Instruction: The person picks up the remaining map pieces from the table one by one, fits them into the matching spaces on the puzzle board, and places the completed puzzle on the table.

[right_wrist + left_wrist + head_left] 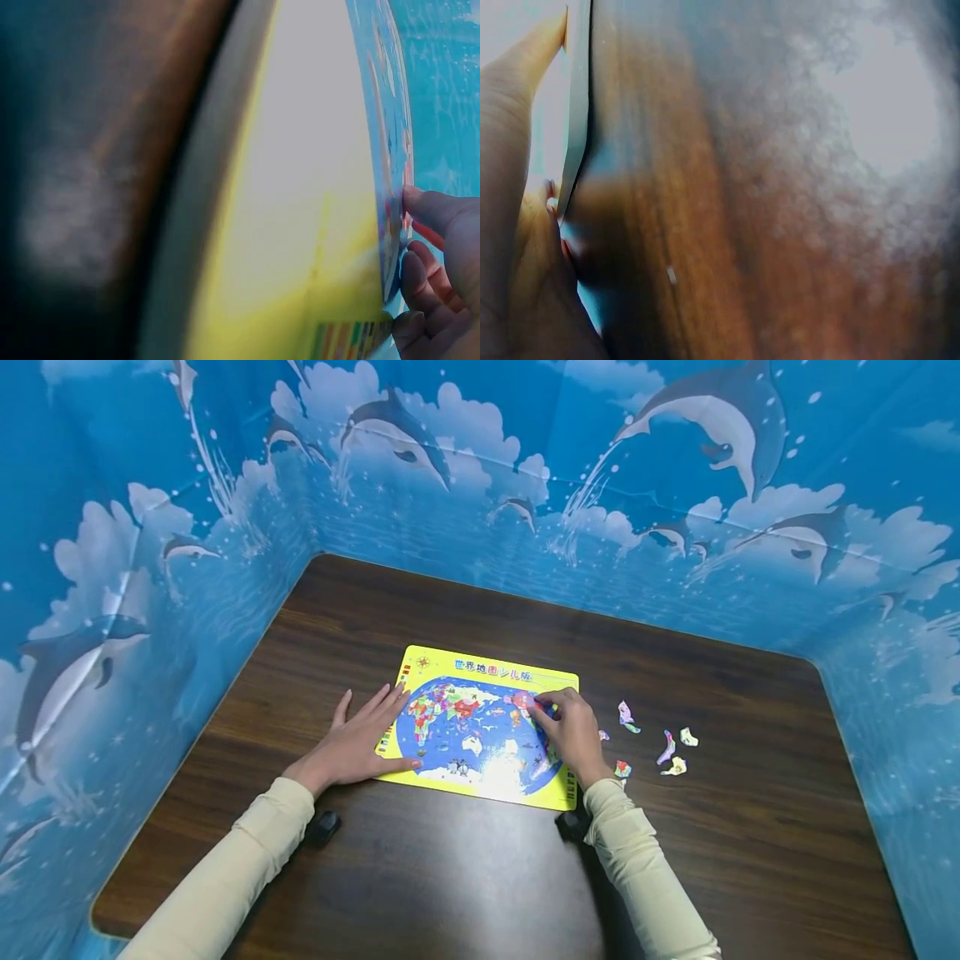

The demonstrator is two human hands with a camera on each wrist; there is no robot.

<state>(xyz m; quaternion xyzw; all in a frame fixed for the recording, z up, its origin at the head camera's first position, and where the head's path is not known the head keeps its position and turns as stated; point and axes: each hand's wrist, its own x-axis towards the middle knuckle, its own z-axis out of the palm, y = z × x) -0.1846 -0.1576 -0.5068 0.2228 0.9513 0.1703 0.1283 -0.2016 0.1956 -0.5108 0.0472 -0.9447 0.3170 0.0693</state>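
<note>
Left hand: fingers spread flat, grasping nothing, braced across map board | right hand: fingers bent onto map; pinch can't be told | loose pieces: right of right fingers | advice: align edges, press evenly

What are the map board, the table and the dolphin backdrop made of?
Map board: perhaps cardboard or thin wood with a shiny coating, because light glares off it.
Table: wood or wood-look laminate, with brown streaky grain and a soft shine.
Dolphin backdrop: probably printed cloth or plastic sheet; it shows creases.
</note>
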